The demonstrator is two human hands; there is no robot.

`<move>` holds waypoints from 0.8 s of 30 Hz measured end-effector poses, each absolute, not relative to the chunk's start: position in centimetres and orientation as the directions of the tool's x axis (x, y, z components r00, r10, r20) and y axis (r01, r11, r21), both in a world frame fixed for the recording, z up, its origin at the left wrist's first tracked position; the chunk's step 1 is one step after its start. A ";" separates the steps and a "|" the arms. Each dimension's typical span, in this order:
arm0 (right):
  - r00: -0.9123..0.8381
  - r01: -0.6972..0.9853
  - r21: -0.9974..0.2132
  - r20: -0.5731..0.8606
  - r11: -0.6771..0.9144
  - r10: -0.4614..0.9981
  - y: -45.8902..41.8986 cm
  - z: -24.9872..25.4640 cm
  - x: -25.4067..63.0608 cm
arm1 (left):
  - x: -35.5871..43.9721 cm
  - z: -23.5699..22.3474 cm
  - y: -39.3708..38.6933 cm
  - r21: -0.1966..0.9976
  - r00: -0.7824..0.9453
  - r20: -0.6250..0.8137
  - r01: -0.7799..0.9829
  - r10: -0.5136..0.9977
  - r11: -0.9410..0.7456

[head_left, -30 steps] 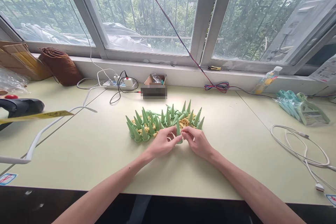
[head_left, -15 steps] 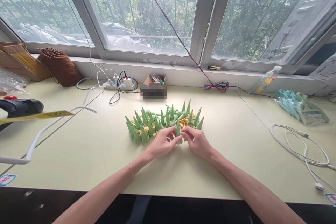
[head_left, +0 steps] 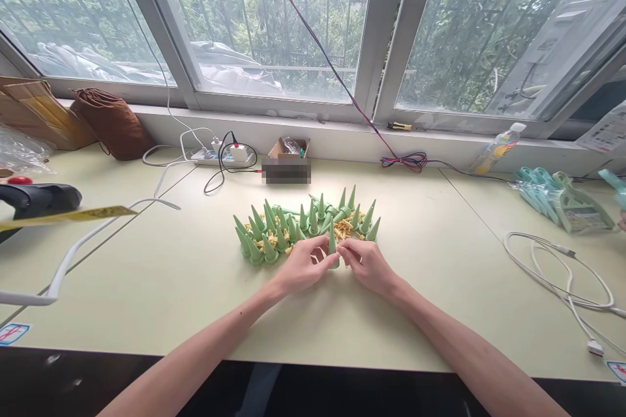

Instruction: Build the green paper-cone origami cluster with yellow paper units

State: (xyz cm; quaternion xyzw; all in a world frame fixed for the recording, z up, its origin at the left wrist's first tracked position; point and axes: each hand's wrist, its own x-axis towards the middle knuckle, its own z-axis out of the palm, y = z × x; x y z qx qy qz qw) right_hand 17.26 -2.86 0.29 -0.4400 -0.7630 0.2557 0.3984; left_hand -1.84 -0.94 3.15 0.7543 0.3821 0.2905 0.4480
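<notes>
My left hand (head_left: 309,264) is closed around the lower part of a green plastic cone (head_left: 332,244), which stands upright with its point up. On the cone's right side, my right hand (head_left: 364,262) pinches with thumb and forefinger; whatever is between those fingertips is too small to make out. Behind both hands sits a cluster of similar green cones (head_left: 255,253), most of them upright and a few lying over. Small yellow-tan pieces (head_left: 343,228) lie heaped among them.
At the back are a power strip (head_left: 205,155), a small cardboard box (head_left: 289,146) and bundled wire (head_left: 403,161). To the right lie a white cable (head_left: 562,267), bagged green tools (head_left: 562,199) and a bottle (head_left: 499,148). Another person's hand (head_left: 622,220) shows at the right edge.
Another person's hand and a light teal item have come into view at the far right edge. My own hands and the cone have hardly moved.
</notes>
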 end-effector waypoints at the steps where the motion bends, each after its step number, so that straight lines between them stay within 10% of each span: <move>1: -0.296 0.469 -0.740 0.382 0.482 0.876 -2.9 0.3 17.3 | -1.8 3.1 -0.9 0.897 0.538 0.096 0.318 0.837 -0.307; 24: -0.323 0.484 -0.725 0.372 0.490 0.870 -2.8 0.2 17.3 | -2.0 2.8 -0.8 0.885 0.537 0.098 0.339 0.838 -0.320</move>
